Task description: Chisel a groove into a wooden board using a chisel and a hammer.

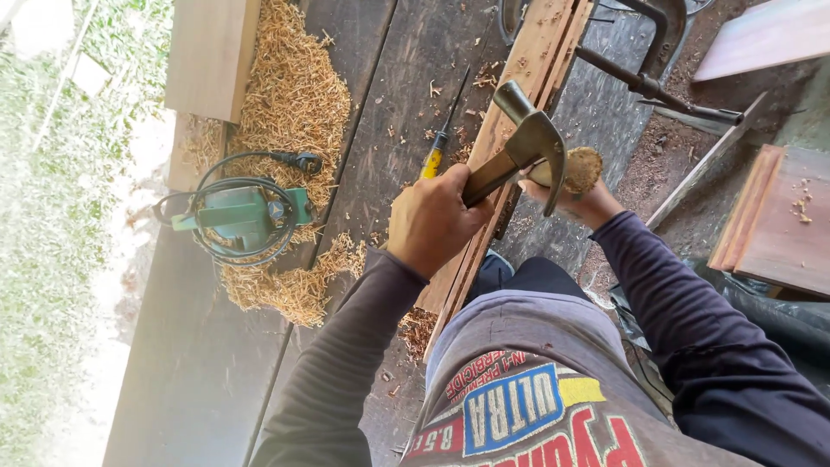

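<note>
1. Claw hammer (529,147): your left hand (432,220) has its fingers clamped around the wooden handle, quite near the metal head. The head hangs over the long wooden board (510,130), just beside the chisel. For a full blow, judge whether to slide the grip further down the handle; for light taps, this short hold gives control.

2. Chisel with frayed wooden handle (577,169): your right hand (581,203) has its fingers wrapped round it. Only the mushroomed handle end shows, just right of the hammer head. The blade is hidden, so where it meets the board cannot be told. Keep the fingers below the frayed end and strike it squarely.

3. Long wooden board: it lies on the dark plank table (389,104) and runs away from you under the hammer. A metal clamp (657,43) stands at its far end, beyond the hammer; whether it grips tight cannot be told, so check before striking.

4. Yellow-handled screwdriver (439,147): on the table just left of the board, near the hammer.

5. Green power tool (246,212) with coiled black cable: well left of the hammer, amid wood shavings (294,95).

6. Reddish wooden panel (774,220): well right of the hammer.
</note>
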